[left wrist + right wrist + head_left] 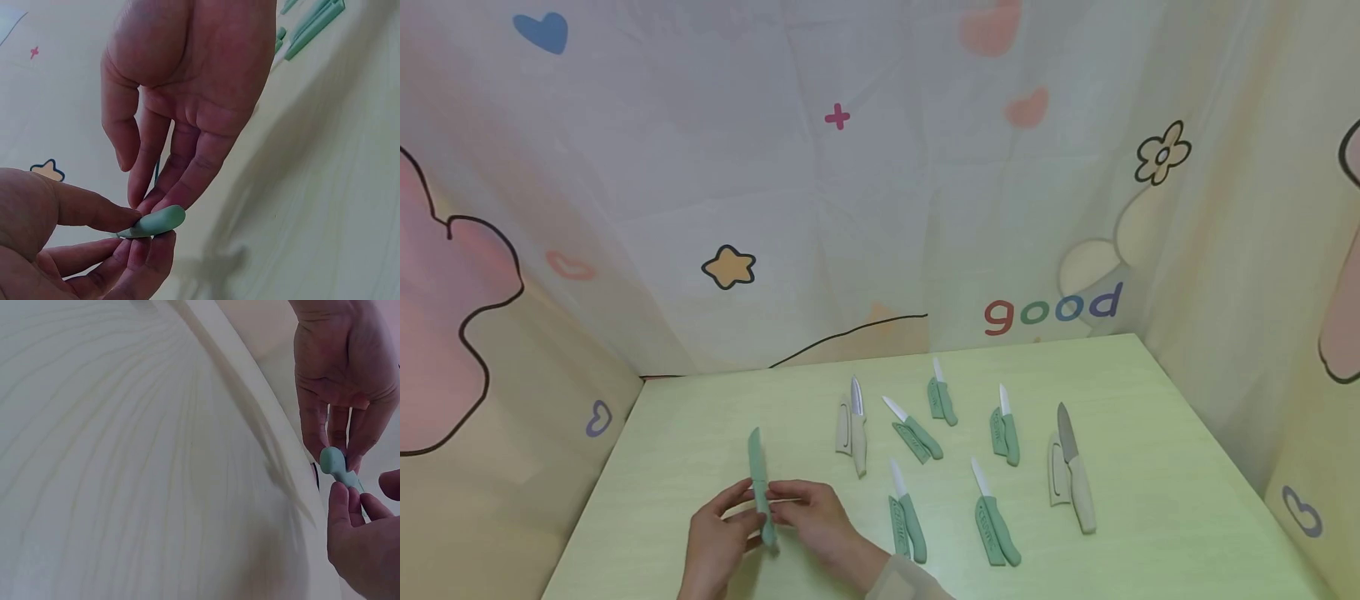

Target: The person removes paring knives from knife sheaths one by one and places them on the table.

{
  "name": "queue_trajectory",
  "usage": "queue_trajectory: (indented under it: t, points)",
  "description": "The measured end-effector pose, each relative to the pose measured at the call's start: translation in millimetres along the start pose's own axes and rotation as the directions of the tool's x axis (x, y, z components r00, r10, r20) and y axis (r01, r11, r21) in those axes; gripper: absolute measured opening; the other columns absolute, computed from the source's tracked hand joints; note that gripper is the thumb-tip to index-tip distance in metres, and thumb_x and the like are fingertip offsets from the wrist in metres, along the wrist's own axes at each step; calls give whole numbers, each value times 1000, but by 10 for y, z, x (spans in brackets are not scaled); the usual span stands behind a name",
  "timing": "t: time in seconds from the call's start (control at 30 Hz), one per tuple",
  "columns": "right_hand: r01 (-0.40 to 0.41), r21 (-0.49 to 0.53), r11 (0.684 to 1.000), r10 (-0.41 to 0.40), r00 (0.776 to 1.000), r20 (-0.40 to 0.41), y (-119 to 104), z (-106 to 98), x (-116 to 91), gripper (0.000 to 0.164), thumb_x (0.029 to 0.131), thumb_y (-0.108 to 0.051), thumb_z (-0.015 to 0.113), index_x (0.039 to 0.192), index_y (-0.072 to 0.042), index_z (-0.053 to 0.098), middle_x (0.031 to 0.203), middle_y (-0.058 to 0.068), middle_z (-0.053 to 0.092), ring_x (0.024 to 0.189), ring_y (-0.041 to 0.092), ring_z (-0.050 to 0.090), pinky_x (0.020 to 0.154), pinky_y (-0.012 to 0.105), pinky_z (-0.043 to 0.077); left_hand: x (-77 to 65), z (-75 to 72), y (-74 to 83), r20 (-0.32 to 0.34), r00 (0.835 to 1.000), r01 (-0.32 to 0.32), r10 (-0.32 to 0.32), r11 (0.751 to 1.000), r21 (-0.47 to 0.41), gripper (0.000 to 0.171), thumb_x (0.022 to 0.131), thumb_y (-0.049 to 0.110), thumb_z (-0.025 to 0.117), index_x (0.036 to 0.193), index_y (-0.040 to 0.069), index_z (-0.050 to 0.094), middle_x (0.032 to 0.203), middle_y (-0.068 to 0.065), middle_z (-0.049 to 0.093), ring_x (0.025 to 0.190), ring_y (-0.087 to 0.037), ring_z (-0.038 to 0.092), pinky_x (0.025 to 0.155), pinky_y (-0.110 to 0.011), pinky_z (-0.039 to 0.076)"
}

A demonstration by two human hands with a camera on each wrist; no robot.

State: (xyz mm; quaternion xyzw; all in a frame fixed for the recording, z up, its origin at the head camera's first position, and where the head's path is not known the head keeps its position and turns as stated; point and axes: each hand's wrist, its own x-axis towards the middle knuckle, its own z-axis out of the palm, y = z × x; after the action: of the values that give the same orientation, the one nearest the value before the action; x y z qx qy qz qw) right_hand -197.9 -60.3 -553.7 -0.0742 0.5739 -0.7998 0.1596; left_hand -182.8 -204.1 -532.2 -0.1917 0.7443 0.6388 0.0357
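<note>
A green knife (761, 492) with a green sheath over its blade is held upright above the table's left part. My left hand (718, 533) pinches its handle between thumb and fingers. From the other side, the fingertips of my right hand (820, 517) touch the knife. The right thumb stands apart from it in the left wrist view, where the rounded handle end (161, 220) points toward the camera. In the right wrist view, the left hand (347, 369) is above the handle (334, 461) and the right hand (369, 547) below.
Right of my hands lie several green knives with bare white blades, each beside its sheath; the nearest is a green knife (912, 525). A beige knife (859, 442) lies farther back, another beige knife (1081, 492) at right. A printed curtain (865, 208) surrounds the table (1150, 400).
</note>
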Motion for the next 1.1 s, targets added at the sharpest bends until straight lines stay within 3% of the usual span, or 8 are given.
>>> queue_trajectory:
  t: [0.37, 0.77, 1.1]
  points:
    - [20, -16, 1000, -21, 999, -38, -45, -118, -41, 33, 83, 5, 64, 116, 2, 67, 105, 18, 69, 91, 21, 65, 81, 30, 59, -168, 157, 146, 49, 998, -46, 48, 998, -51, 58, 84, -9, 66, 138, 4, 50, 128, -23, 50, 94, -25, 64, 68, -41, 62]
    - [-9, -28, 1000, 6, 995, -100, -122, -253, -106, 32, 82, 6, 67, 113, -1, 69, 101, 14, 71, 89, 21, 65, 79, 30, 60, -223, 318, 162, 71, 996, -53, 60, 994, -101, 59, 82, -9, 69, 136, 10, 54, 126, -18, 51, 95, -25, 64, 67, -41, 62]
    - [-5, 0, 1000, 5, 992, -127, -179, -392, -189, 30, 82, 6, 68, 112, 5, 68, 103, 18, 70, 95, 22, 63, 78, 30, 60, -264, 432, 161, 128, 989, -50, 69, 988, -147, 58, 82, -7, 69, 136, 11, 55, 128, -18, 48, 95, -26, 64, 69, -44, 62]
